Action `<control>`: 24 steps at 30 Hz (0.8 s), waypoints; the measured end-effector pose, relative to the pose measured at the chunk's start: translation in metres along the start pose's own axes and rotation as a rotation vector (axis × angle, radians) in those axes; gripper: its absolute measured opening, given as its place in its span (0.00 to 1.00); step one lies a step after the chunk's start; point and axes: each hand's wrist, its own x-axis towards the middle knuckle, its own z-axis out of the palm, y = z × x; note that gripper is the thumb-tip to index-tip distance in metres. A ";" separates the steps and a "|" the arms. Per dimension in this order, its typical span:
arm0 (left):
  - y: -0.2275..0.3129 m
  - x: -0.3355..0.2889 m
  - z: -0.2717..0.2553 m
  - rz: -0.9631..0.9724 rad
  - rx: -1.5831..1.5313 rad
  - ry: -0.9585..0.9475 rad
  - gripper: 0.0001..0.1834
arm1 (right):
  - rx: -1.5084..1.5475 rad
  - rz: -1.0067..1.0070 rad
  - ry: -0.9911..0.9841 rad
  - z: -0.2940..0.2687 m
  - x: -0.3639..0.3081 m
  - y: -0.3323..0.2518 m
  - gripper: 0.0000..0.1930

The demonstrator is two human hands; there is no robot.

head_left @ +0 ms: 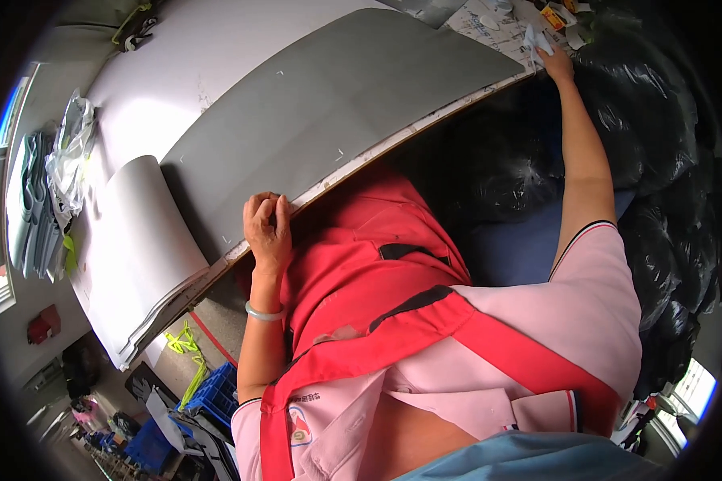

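Note:
A large dark grey sheet, marked with small white corner ticks, lies flat along the near side of the white table. My left hand is at the table's near edge beside the sheet, its fingers curled in. What may be inside those fingers is hidden. Out at the far right corner, my right hand grips a crumpled pale blue-white cloth. That cloth is just past the right end of the grey sheet.
Thick white sheets curl over at the table's left end. A clear plastic bag and hanging grey fabric are farther left. Black plastic bags pile up at right. Blue crates stand on the floor below left.

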 end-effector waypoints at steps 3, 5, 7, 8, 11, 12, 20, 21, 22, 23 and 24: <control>0.000 -0.003 0.004 0.003 0.073 0.043 0.07 | -0.163 -0.075 0.205 0.003 -0.007 -0.031 0.27; 0.002 -0.004 0.004 0.029 0.106 0.062 0.07 | -0.131 -0.079 0.400 -0.004 -0.028 -0.055 0.26; 0.000 0.004 0.014 0.062 0.066 0.056 0.07 | 0.017 -0.188 0.429 -0.031 -0.019 -0.032 0.25; 0.001 0.000 0.010 0.051 0.102 0.068 0.07 | 0.630 -0.129 0.280 -0.023 -0.042 -0.084 0.20; 0.002 0.002 0.011 0.063 0.119 0.076 0.08 | 1.086 -0.375 -0.160 -0.032 -0.074 -0.161 0.17; 0.001 -0.002 0.007 0.060 0.135 0.099 0.08 | 1.087 -0.447 -0.303 -0.043 -0.112 -0.221 0.18; -0.002 -0.004 0.010 0.081 0.111 0.098 0.07 | 0.551 -1.159 -0.152 0.016 -0.263 -0.391 0.09; -0.002 -0.005 0.008 0.085 0.116 0.096 0.06 | 0.464 -1.202 -0.090 0.014 -0.267 -0.397 0.09; -0.003 -0.006 0.006 0.091 0.106 0.102 0.06 | 0.388 -1.184 -0.098 0.011 -0.253 -0.401 0.09; -0.003 -0.006 0.005 0.102 0.090 0.107 0.06 | 0.306 -1.161 -0.102 0.010 -0.231 -0.397 0.10; -0.002 -0.004 0.007 0.097 0.082 0.111 0.06 | 0.566 -1.221 0.023 0.017 -0.208 -0.385 0.08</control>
